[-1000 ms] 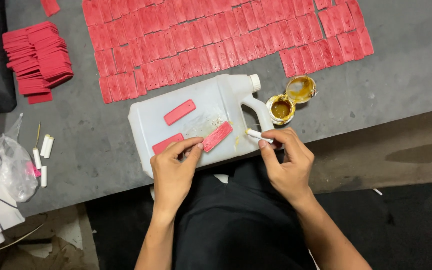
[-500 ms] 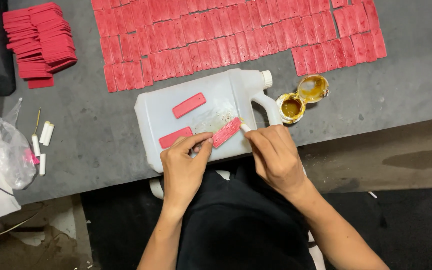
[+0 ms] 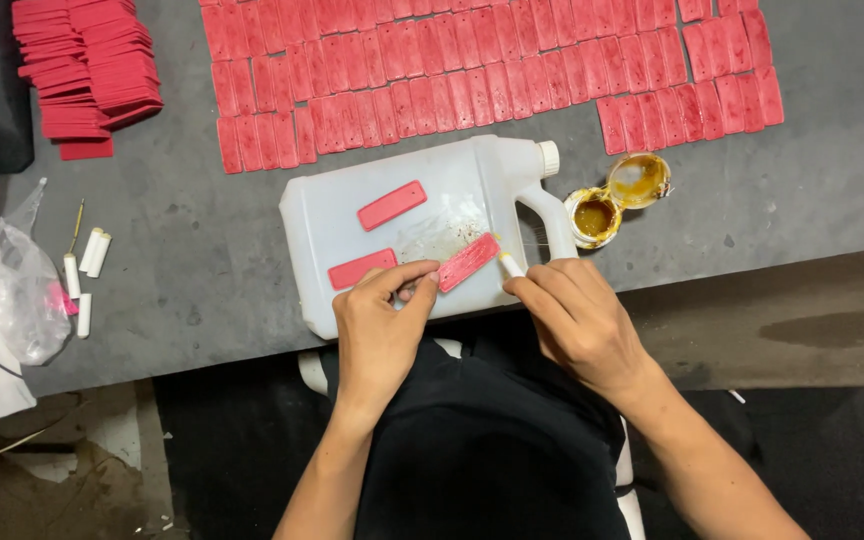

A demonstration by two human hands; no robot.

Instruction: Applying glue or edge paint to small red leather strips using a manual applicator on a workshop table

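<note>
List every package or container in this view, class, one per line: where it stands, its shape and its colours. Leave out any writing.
White plastic jug: lying flat on the grey table, boxy, capped, with a handle.
Small glue pot: right of the jug, round, open, yellow-brown inside.
Pot lid: touching the pot, round, yellow-stained.
Clear plastic bag: left edge, crumpled.
No labels, signs or screens show.

A translucent white plastic jug (image 3: 432,225) carries flat red rectangular strips (image 3: 468,262); the worktop (image 3: 202,260) is dark grey; small open tins (image 3: 593,217) hold amber-yellow glue.
</note>
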